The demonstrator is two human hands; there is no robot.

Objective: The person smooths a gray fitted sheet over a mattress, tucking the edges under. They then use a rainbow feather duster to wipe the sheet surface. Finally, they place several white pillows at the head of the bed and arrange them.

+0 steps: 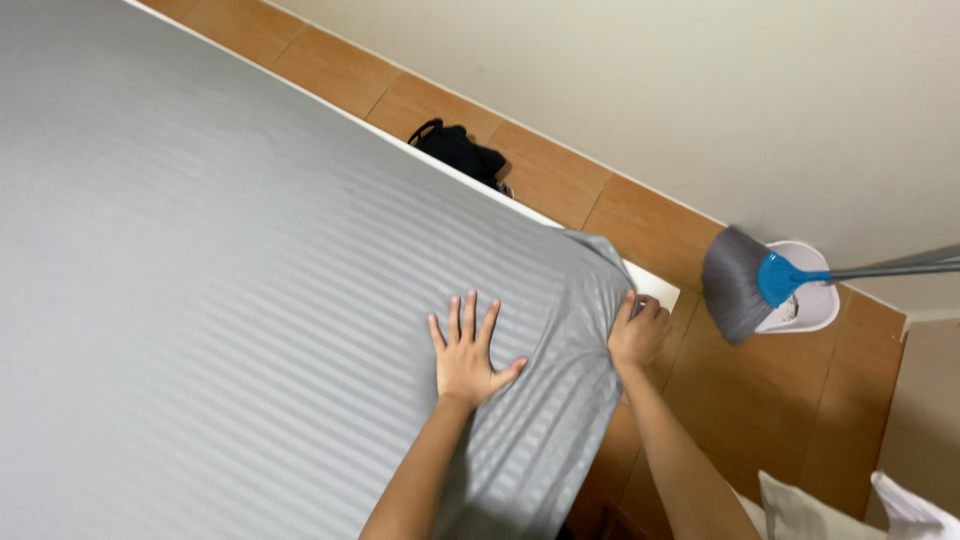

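A grey striped bedsheet [220, 260] covers a mattress that fills most of the head view. My left hand [466, 352] lies flat on the sheet near the mattress corner, fingers spread. My right hand [637, 332] grips the sheet's edge at the corner, where the cloth hangs down over the white mattress side [650, 285].
A brown tiled floor [760, 400] runs along the bed beside a cream wall [650, 90]. A grey broom with a blue neck [745, 280] leans over a white dustpan [810, 300]. A black bag [458, 150] lies on the floor behind the bed. White pillows [840, 510] sit at the bottom right.
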